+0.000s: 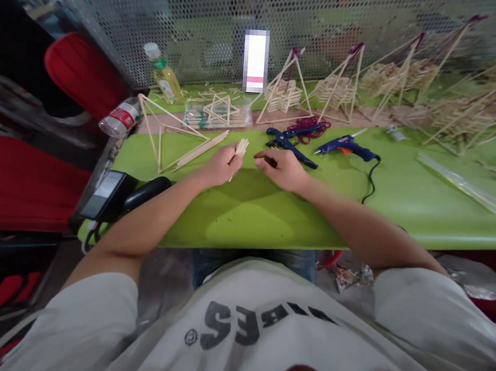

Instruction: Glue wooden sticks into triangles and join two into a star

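Held a small bunch of sticks (242, 147), partly hidden by the grip, in the left hand (223, 166) above the green table (246, 213). Had the right hand (286, 170) curled near the blue pliers (281, 139), but could not tell if holding anything. Saw the far-right stick shapes (466, 117) only as a blur.

a grey perforated panel (190, 31) stands along the far edge of the green desk (246, 222). red chairs (25, 183) sit beyond its left edge, grey floor (161, 292) shows below the near edge, and the light falls brighter toward the near right corner.
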`<state>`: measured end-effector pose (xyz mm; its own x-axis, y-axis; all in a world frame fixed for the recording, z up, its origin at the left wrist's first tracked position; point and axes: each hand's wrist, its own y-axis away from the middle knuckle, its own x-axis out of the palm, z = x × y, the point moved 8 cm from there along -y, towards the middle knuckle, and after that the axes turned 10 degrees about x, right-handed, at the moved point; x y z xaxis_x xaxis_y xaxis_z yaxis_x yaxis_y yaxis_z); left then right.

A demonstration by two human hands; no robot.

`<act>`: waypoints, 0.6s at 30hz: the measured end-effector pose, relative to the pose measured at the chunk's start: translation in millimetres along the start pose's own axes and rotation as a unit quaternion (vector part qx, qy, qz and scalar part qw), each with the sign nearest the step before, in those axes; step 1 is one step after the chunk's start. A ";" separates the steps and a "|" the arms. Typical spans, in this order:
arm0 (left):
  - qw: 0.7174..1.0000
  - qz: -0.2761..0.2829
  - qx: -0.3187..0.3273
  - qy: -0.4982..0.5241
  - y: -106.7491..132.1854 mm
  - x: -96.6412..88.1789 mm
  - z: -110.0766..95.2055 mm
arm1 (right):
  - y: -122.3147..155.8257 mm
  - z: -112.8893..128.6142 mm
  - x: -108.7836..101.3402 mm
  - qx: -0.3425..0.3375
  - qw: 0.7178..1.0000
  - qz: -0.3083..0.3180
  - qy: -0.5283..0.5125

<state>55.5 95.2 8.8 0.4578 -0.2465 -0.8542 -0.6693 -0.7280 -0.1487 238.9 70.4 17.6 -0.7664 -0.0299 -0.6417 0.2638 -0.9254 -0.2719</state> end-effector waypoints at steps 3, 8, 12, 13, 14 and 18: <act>0.995 -0.046 0.015 0.084 -0.3 14.3 -14.4 | 7.1 5.2 3.2 0.029 0.995 -0.036 -0.089; 0.977 -0.107 0.037 0.180 -0.2 24.4 -21.9 | 15.3 -9.0 11.4 0.106 0.953 -0.052 -0.279; 0.939 -0.127 0.057 0.314 0.2 33.1 -11.9 | 18.5 -11.7 10.2 0.083 0.971 -0.053 -0.216; 0.931 -0.127 0.057 0.338 -0.1 35.9 -7.8 | 19.1 -9.6 8.4 0.064 0.979 -0.052 -0.186; 0.925 -0.125 0.054 0.354 -0.6 38.8 -3.2 | 19.6 -7.6 6.7 0.048 0.985 -0.048 -0.161; 0.896 -0.115 0.035 0.428 -3.0 48.7 13.6 | 20.6 -0.3 6.9 0.002 0.998 -0.001 -0.067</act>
<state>71.8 94.1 -39.2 0.8497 -0.5165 -0.1059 -0.5203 -0.7887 -0.3276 239.3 51.2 7.3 -0.8382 -0.0771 -0.5400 0.2600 -0.9267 -0.2712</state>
